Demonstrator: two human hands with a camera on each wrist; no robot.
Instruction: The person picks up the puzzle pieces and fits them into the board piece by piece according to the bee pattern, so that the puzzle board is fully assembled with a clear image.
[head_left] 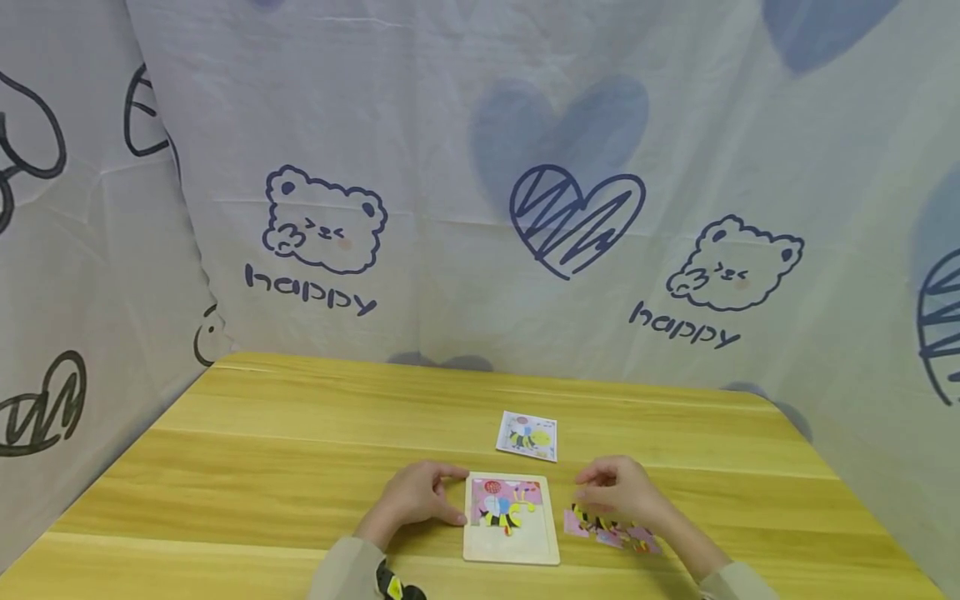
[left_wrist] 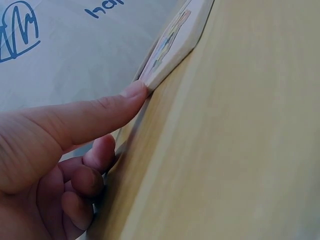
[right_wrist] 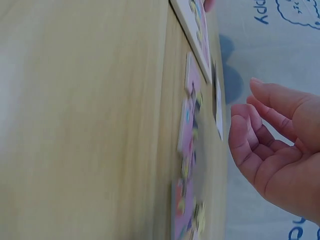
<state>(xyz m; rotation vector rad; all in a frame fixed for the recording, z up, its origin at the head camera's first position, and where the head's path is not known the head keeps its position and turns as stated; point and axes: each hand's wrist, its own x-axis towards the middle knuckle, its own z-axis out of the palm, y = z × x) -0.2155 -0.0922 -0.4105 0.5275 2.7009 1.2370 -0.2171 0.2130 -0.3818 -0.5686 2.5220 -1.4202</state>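
Note:
A jigsaw board (head_left: pixel 517 546) with a pale frame lies in front of me, its upper part filled with part of a bee picture and a red balloon. My left hand (head_left: pixel 418 493) touches its left edge, with the index finger near the far corner and the thumb (left_wrist: pixel 107 112) lower down; the other fingers curl loosely. To the right of the board, several loose puzzle pieces (right_wrist: pixel 186 120), pink with yellow and black, lie bunched together. Above them hovers my right hand (head_left: pixel 624 490), apart from the pieces in the right wrist view, its fingers bent and nothing visible between them.
Beyond the board lies a picture card (head_left: pixel 527 435) showing a bee with a balloon. Everything rests on a wood-grain table (head_left: pixel 300 450). A pale curtain (head_left: pixel 442 292) with hearts and bear drawings hangs behind the table and along its side.

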